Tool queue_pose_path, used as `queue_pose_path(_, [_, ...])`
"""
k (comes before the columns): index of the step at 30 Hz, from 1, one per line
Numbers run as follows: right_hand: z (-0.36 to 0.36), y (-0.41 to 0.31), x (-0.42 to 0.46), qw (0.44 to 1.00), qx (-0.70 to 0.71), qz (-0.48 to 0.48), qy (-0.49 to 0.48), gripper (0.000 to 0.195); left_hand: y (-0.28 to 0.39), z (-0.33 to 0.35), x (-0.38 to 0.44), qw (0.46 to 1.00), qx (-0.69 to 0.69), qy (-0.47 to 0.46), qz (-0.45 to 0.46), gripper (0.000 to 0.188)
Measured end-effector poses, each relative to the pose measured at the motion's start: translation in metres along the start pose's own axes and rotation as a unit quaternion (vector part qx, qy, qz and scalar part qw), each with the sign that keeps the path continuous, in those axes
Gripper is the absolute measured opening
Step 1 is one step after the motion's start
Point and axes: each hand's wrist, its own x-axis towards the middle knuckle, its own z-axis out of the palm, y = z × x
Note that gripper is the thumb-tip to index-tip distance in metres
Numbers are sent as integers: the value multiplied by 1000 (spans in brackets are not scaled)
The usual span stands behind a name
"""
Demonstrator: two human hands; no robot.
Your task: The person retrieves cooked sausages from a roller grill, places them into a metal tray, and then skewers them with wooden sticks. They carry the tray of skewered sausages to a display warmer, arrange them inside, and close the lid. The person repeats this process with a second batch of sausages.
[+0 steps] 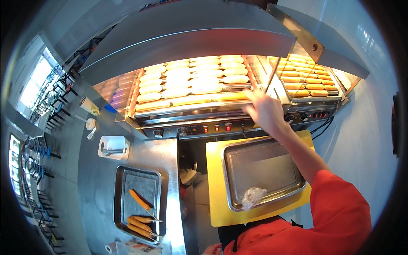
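My right hand is stretched over the front right end of a lit roller grill. Motion blurs it; thumb and fingers look spread, with nothing visible between them. Its fingertips are by the right end of the front row of sausages; whether they touch is unclear. Behind that row, several rows of sausages lie on the rollers, washed out by the bright light. Only a small part of my left hand shows at the bottom edge, low beside my body, so its grip is hidden.
A metal tray holding a crumpled clear plastic bag rests on a yellow board. Several skewered sausages lie in a left-hand tray. Beyond it are a white tub and cup. Another grill stands right.
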Motion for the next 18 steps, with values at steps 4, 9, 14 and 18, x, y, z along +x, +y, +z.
queue_pose_path(4, [71, 18, 132, 992, -125, 7, 6, 33, -8, -25, 21, 1000, -10, -9, 3, 20])
queue_pose_path(9, [129, -11, 244, 988, -143, 20, -61, 33, -85, -13, 27, 996, -70, 64, -4, 19])
queue_pose_path(14, [163, -34, 283, 987, -134, 25, -90, 32, -144, -15, 34, 998, -55, -3, -7, 30])
queue_pose_path(18, [159, -30, 284, 986, -138, 26, -89, 32, -127, -23, 36, 982, -191, 4, -3, 31])
